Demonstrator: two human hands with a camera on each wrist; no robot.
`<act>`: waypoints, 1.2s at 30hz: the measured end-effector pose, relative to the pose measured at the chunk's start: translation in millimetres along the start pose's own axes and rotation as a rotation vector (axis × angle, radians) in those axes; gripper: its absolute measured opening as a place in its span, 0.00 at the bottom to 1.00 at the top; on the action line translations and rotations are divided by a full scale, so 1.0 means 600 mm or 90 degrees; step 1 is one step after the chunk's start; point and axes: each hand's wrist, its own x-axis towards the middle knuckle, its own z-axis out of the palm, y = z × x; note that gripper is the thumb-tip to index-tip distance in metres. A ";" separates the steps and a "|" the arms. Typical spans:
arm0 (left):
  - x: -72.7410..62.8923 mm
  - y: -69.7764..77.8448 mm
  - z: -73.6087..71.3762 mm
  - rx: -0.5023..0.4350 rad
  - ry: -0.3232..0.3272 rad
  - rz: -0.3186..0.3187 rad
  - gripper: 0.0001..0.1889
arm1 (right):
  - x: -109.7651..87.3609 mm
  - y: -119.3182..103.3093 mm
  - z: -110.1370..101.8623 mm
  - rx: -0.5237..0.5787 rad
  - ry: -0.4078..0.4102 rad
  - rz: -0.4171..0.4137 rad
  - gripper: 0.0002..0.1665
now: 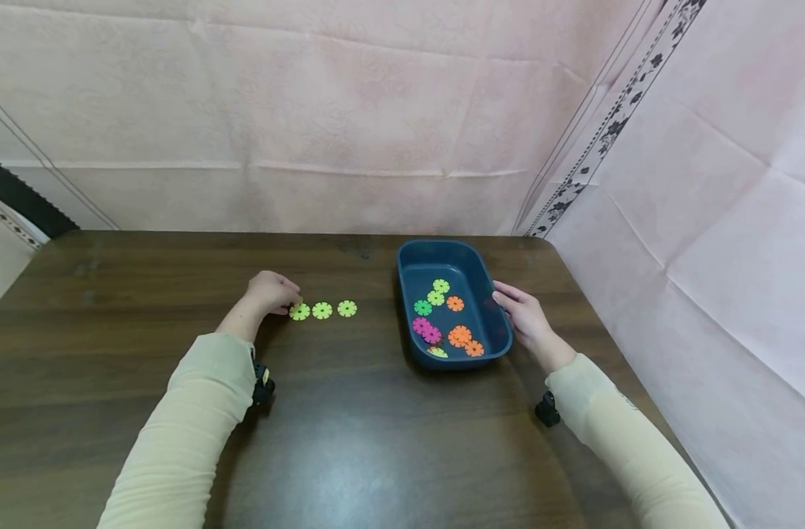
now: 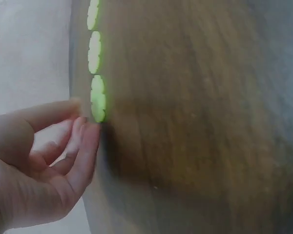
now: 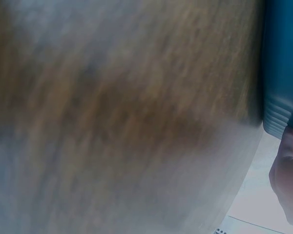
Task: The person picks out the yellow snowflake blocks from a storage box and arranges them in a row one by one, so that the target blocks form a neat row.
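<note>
Three yellow-green flower-shaped discs lie in a row on the brown table. At the row's left end, my left hand (image 1: pixel 268 292) has thumb and fingers curled at the edge of the nearest flower disc (image 2: pixel 98 99). The middle disc (image 1: pixel 322 310) and the right-end disc (image 1: pixel 347 308) lie just beyond. My right hand (image 1: pixel 524 316) grips the right side of a deep blue plastic tub (image 1: pixel 435 250); in the right wrist view only part of this hand shows, against the ribbed outer wall (image 3: pixel 278 109).
Inside the tub lie orange discs (image 1: pixel 459 336), pink discs (image 1: pixel 426 330), a green disc (image 1: pixel 423 308) and several yellow-green discs (image 1: pixel 441 286). A pale patterned cloth (image 1: pixel 349 110) hangs behind the wooden table (image 1: pixel 349 426) and along its right side.
</note>
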 end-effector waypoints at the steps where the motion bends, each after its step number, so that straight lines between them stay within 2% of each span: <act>1: 0.001 0.005 0.001 -0.007 0.003 0.013 0.21 | -0.001 -0.001 -0.001 0.001 0.001 -0.002 0.31; 4: 0.006 0.029 0.010 -0.071 0.005 0.059 0.23 | -0.001 -0.002 -0.005 0.002 0.003 -0.005 0.31; 6: 0.010 0.052 0.022 -0.143 -0.012 0.085 0.25 | -0.001 -0.003 -0.006 -0.002 0.007 -0.005 0.31; 10: 0.015 0.107 0.055 -0.246 -0.055 0.146 0.26 | 0.002 -0.005 -0.006 -0.025 0.011 -0.006 0.31; 15: 0.016 0.175 0.111 -0.262 -0.078 0.204 0.23 | 0.004 -0.005 -0.006 -0.041 0.010 -0.002 0.30; 19: 0.016 0.212 0.158 -0.256 -0.089 0.228 0.22 | 0.001 -0.009 -0.002 -0.036 0.004 -0.003 0.30; 22: 0.019 0.227 0.189 -0.240 -0.099 0.245 0.23 | 0.003 -0.008 0.000 -0.033 0.004 -0.007 0.30; 26: 0.023 0.236 0.225 -0.213 -0.105 0.245 0.24 | 0.009 -0.002 0.000 -0.025 0.005 -0.013 0.30; 31: 0.026 0.237 0.257 -0.192 -0.109 0.223 0.24 | 0.006 0.002 0.001 -0.008 0.009 -0.005 0.30; 36: 0.032 0.231 0.282 -0.169 -0.089 0.188 0.23 | 0.005 0.007 0.000 -0.007 0.016 0.000 0.30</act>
